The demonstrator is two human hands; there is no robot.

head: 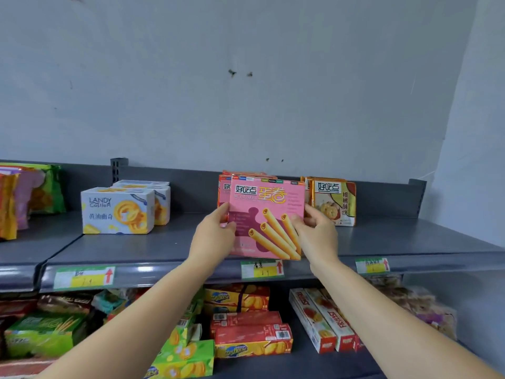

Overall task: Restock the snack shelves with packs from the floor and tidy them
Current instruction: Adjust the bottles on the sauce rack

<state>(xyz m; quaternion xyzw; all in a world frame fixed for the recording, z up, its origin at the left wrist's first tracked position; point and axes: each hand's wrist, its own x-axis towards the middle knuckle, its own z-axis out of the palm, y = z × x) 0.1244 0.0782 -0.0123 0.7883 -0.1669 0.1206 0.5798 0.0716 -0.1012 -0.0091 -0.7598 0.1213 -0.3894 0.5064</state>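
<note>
Two hands, left hand [212,233] and right hand [317,233], grasp the side edges of a pink cardboard egg-roll box [266,212] above the grey metal shelf [164,244], in front of matching boxes.

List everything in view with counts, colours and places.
pink stack: at least two, pink, top shelf centre
held egg-roll box: one, pink, in front of the pink stack
walnut-cookie boxes: at least two, orange, top shelf right
Landy boxes: at least two, white, top shelf left
snack bags: several, mixed colours, top shelf far left
price tags: three, green-yellow, shelf edge
assorted boxes: many, red, yellow, green, white, lower shelf
left grip: one, holds held box's left edge
right grip: one, holds its right edge
</note>
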